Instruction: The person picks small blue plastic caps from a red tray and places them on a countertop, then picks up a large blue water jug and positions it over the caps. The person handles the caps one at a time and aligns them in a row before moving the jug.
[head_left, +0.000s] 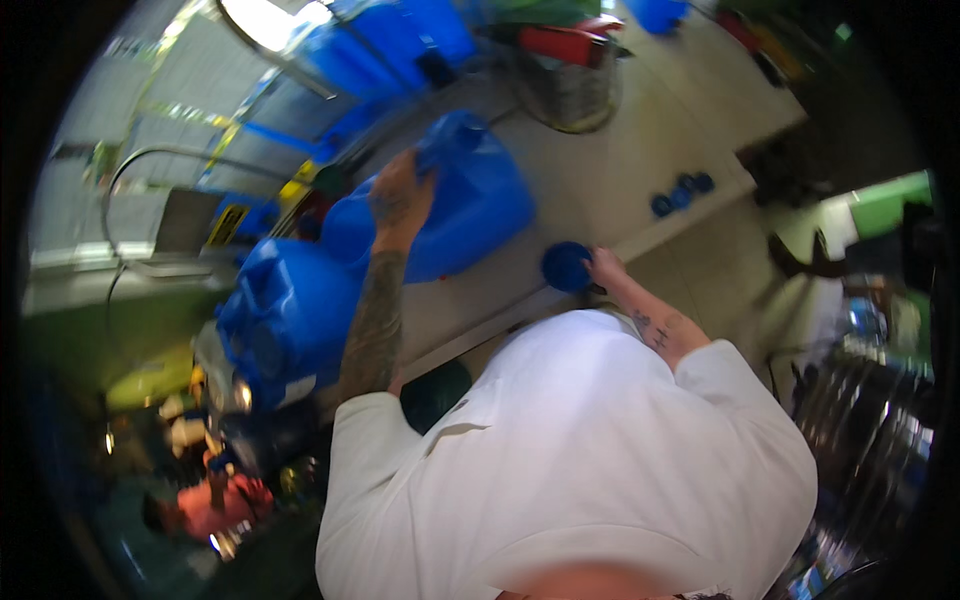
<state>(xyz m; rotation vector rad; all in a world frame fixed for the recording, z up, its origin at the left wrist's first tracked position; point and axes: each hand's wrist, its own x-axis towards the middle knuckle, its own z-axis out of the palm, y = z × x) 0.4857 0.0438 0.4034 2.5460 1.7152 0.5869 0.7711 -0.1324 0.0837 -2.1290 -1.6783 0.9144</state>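
Note:
My left hand (402, 197) is closed around the top handle of a large blue jerrycan (485, 200) that rests on the pale tabletop. To the right, at the near edge of the table, my right hand (606, 269) grips the side of a small round blue container (566, 267), whose kind the blur hides. Its round opening faces up. More blue jerrycans (295, 300) stand close together to the left of the one I hold.
Several small blue caps (682, 196) lie by the table's right edge. A clear bucket (568, 100) with a red thing over it stands at the back of the pale table (690, 110). A person in a red top (222, 505) is far to the lower left.

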